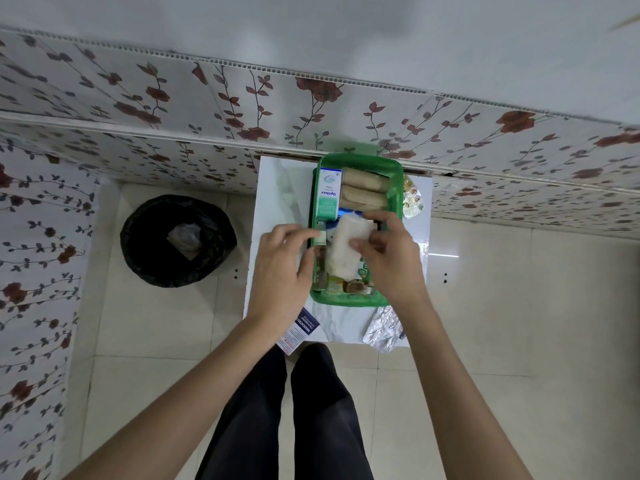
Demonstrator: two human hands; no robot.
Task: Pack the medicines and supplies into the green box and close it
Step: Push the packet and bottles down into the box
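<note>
The green box [396,188] stands open on a small white table [277,199]. Inside lie a green-and-white Optibex carton [328,192], two tan bandage rolls [365,190] and several small packs near the front. A white gauze pack [346,245] lies over the box's middle. My right hand [388,251] grips its right side with thumb and fingers. My left hand [284,258] rests at the box's left rim, fingertips touching a small white item there. A silver blister strip [384,329], a blue-and-white leaflet [299,332] and a gold blister pack [412,199] lie outside the box.
A bin lined with a black bag [176,239] stands on the tiled floor left of the table. A floral-patterned wall [207,98] runs behind the table. My legs in dark trousers [287,410] are right in front of it.
</note>
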